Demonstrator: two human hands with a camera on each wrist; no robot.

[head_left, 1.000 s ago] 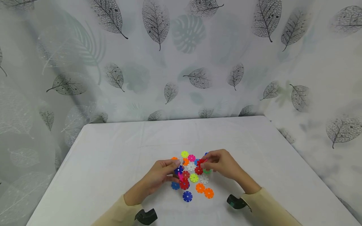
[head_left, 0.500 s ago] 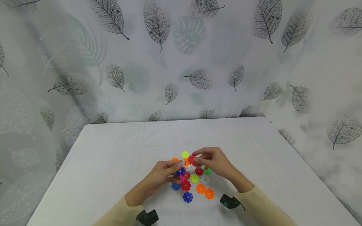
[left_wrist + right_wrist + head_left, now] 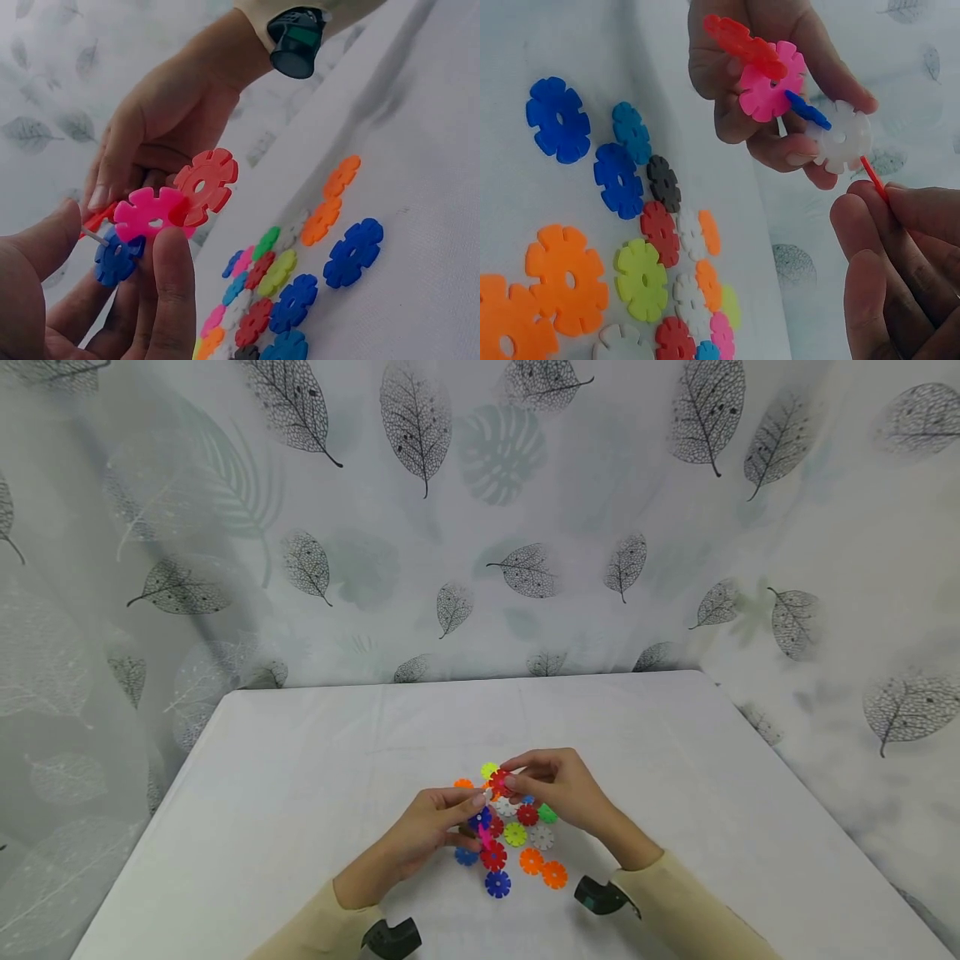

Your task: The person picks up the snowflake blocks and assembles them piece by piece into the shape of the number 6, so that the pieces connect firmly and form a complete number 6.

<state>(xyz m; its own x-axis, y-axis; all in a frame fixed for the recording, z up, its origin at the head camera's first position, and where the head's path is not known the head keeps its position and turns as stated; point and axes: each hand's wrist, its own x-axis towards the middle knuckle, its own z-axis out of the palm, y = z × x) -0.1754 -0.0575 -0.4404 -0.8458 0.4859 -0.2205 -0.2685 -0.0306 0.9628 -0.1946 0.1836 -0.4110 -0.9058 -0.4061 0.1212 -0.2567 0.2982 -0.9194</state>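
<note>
over one white table [image 3: 337, 735], two hands [image 3: 427, 827] [image 3: 561, 787] pinch: left, four linked discs [image 3: 761, 99]; right, one red disc [image 3: 874, 178].

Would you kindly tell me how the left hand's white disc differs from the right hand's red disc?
The left hand holds the white disc; the right hand pinches the red disc. The right wrist view shows white face-on, red edge-on. Both are thin.
</note>
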